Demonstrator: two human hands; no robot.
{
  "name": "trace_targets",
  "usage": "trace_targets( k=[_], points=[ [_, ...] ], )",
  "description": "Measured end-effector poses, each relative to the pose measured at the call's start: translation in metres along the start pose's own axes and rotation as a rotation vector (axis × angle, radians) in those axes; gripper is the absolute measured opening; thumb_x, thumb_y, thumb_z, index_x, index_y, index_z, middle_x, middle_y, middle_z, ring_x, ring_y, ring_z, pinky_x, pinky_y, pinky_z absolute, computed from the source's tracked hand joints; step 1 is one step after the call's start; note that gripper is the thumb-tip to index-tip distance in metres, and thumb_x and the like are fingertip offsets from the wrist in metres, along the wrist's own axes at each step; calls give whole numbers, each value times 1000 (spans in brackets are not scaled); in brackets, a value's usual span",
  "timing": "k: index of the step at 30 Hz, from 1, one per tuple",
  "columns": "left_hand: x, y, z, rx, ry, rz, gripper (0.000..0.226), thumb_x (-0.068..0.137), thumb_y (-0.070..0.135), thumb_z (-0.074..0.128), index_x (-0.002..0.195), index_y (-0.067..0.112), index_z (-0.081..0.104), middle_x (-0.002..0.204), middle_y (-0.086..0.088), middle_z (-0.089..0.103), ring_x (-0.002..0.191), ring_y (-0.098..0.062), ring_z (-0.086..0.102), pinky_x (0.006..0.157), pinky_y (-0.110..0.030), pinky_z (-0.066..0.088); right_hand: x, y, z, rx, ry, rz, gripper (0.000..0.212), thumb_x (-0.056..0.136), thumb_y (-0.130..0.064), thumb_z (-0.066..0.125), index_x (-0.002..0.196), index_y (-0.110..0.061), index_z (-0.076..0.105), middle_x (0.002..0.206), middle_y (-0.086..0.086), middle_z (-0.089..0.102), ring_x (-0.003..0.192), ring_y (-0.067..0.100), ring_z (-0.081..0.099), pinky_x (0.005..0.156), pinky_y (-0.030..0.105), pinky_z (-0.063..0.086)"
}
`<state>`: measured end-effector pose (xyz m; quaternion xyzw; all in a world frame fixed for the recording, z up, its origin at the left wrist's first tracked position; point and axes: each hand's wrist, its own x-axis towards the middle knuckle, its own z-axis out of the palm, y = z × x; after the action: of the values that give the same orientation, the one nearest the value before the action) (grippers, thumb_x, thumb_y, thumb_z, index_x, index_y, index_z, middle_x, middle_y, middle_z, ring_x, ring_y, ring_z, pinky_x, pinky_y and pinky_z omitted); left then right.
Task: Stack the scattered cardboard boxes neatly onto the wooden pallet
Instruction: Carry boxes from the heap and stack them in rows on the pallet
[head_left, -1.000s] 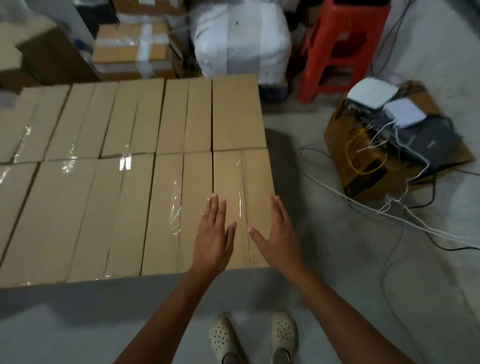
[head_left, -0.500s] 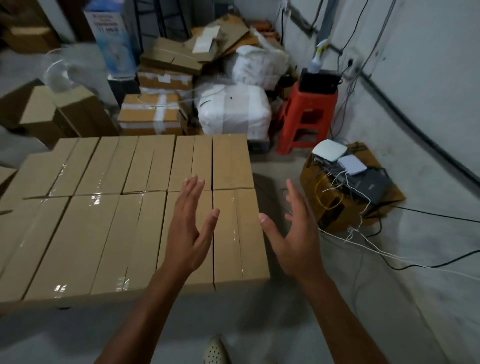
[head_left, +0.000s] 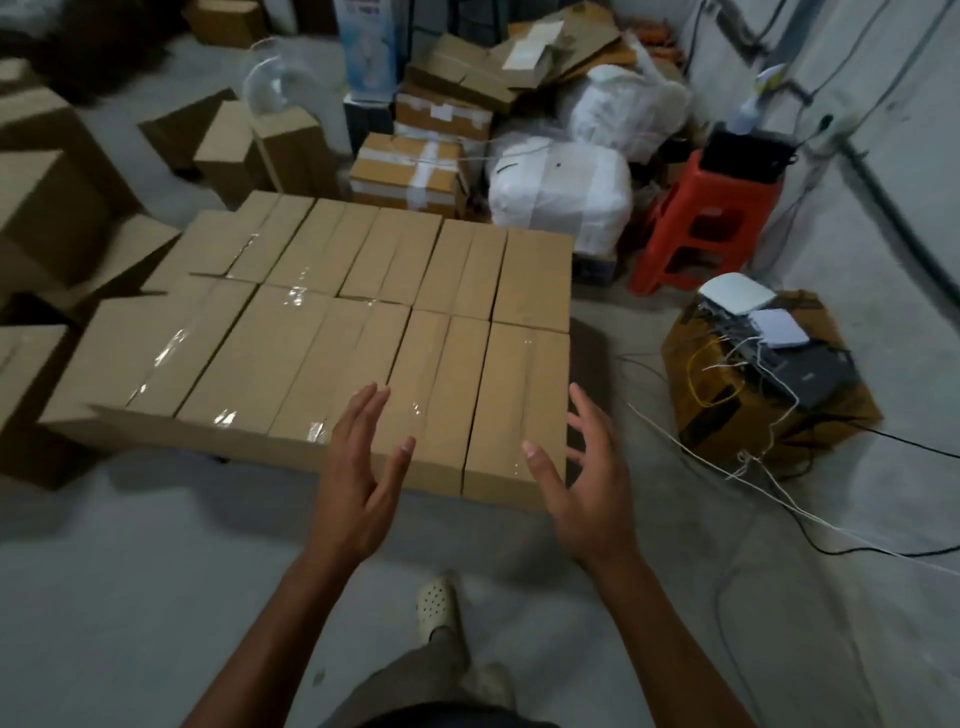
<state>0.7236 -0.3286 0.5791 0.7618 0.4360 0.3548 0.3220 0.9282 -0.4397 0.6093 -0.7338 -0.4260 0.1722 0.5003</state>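
Boxes (head_left: 322, 332) packed in one flat layer at centre, pallet hidden beneath; loose boxes (head_left: 47, 202) scattered far left. Left edge ragged: likely to slip under a second tier. Cables (head_left: 744, 461) trailing right: trip risk while carrying. Left hand (head_left: 353, 483), right hand (head_left: 592, 493) empty, fingers spread, above the near-right box (head_left: 519, 405).

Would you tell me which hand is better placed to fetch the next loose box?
Left hand, probably: loose boxes lie left of the stack; the right hand hovers at its right edge.
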Motion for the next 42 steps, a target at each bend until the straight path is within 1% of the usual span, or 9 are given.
trace_targets(
  k=[6, 9, 12, 18, 21, 26, 32, 36, 42],
  points=[
    [-67, -28, -67, 107, 138, -139, 64, 97, 57, 40, 154, 28, 34, 159, 9, 32, 146, 0, 26, 114, -31, 28, -42, -19, 53, 25, -242, -25, 78, 81, -65, 55, 149, -37, 29, 152, -3, 43, 138, 10, 42, 109, 43, 46],
    [-93, -44, -103, 179, 217, -224, 68, 97, 58, 38, 155, 22, 34, 161, 2, 33, 147, -5, 25, 114, -32, 27, -55, -37, 89, 12, -376, -72, 77, 81, -67, 54, 149, -40, 28, 152, -5, 43, 136, 6, 41, 108, 36, 46],
    [-116, -63, -137, 217, 274, -281, 68, 98, 56, 39, 155, 18, 35, 160, -4, 35, 148, -16, 30, 115, -36, 30, -65, -56, 132, 8, -497, -114, 77, 85, -61, 58, 153, -36, 31, 152, -6, 43, 136, 6, 41, 108, 37, 47],
    [-149, -118, -217, 251, 411, -414, 69, 98, 56, 38, 154, 16, 38, 158, -6, 39, 146, -18, 34, 116, -37, 32, -82, -105, 242, 33, -676, -181, 83, 81, -65, 54, 153, -28, 36, 146, -11, 45, 134, 5, 44, 107, 38, 47],
    [-160, -156, -268, 259, 472, -467, 68, 97, 56, 38, 152, 17, 39, 157, -6, 41, 145, -18, 35, 117, -38, 32, -91, -134, 312, 40, -736, -185, 83, 82, -61, 60, 153, -25, 38, 144, -7, 47, 128, 4, 46, 104, 41, 50],
    [-169, -227, -370, 300, 589, -553, 60, 100, 43, 46, 150, 10, 41, 153, -11, 45, 142, -24, 40, 115, -42, 35, -111, -187, 434, 45, -860, -225, 74, 92, -37, 71, 155, -24, 34, 149, 1, 45, 131, 13, 46, 107, 44, 48],
    [-167, -289, -465, 362, 608, -592, 62, 100, 48, 43, 149, 11, 43, 151, -11, 47, 141, -26, 42, 116, -44, 36, -120, -232, 537, 38, -968, -246, 80, 87, -56, 63, 156, -33, 30, 155, -1, 42, 138, 13, 44, 109, 44, 47],
    [-150, -327, -504, 381, 615, -627, 62, 99, 48, 44, 149, 12, 43, 152, -10, 47, 142, -25, 41, 114, -37, 33, -111, -254, 599, 13, -1018, -249, 77, 91, -52, 64, 156, -34, 28, 156, 2, 42, 140, 16, 43, 109, 45, 47],
    [-95, -410, -565, 337, 628, -724, 67, 97, 53, 42, 150, 13, 42, 152, -11, 46, 142, -25, 41, 115, -45, 37, -76, -287, 720, -13, -1056, -280, 75, 93, -44, 65, 157, -30, 28, 156, 2, 40, 137, 15, 43, 108, 44, 48]
  ],
)
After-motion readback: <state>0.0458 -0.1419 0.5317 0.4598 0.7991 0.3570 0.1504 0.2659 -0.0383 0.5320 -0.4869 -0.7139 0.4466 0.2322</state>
